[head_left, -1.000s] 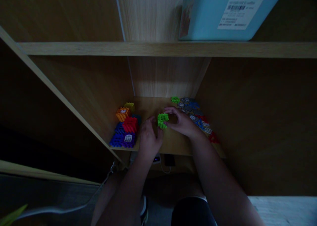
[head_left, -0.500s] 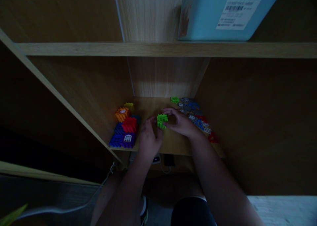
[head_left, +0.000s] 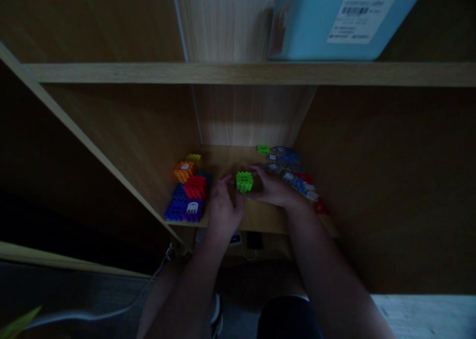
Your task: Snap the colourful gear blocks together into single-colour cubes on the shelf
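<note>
Both my hands reach into a dim wooden shelf compartment (head_left: 256, 219). Between them is a green block piece (head_left: 244, 182), a toothed interlocking plastic part. My left hand (head_left: 224, 207) grips its left side with curled fingers. My right hand (head_left: 272, 186) pinches its right side from behind. The piece is held just above the shelf board. Left of my hands stands a cluster of assembled cubes (head_left: 188, 193) in orange, yellow, red, blue and purple. Loose flat pieces (head_left: 293, 175), mostly blue with one green and some red, lie along the right wall.
A light blue box (head_left: 342, 19) with a barcode label sits on the shelf above (head_left: 148, 73). Wooden side panels close the compartment left and right. Below the shelf edge lie a cable and a small dark device (head_left: 254, 240). My knee shows at the bottom.
The green piece has turned in my hands and now shows a squarer, more closed face. My hands stayed in nearly the same place.
</note>
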### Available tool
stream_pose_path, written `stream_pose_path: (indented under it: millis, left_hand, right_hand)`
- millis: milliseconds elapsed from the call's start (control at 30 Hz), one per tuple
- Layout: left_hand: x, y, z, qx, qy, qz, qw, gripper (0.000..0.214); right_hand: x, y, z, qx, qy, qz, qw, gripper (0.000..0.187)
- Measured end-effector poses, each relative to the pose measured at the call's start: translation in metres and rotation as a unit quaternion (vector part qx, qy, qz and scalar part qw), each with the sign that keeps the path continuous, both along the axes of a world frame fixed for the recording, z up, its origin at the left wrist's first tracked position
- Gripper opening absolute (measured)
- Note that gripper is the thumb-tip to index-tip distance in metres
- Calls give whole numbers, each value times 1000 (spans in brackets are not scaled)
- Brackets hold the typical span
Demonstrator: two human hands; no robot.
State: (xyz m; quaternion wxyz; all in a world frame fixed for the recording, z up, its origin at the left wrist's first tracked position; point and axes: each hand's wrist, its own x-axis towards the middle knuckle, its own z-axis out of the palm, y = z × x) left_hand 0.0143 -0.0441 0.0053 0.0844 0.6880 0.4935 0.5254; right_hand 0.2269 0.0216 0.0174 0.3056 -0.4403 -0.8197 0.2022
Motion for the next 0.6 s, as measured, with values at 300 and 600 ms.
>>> stream_pose_path:
  millis: [300,600]
  left_hand:
    - [0,1,-1,-16,7,7,1000,45]
    - [0,3,-4,-1,14,6,1000,45]
  right_hand:
    - [-2,3,-2,9,-4,-5,1000,87]
    - [-5,8,-10,29,1,-15,999,87]
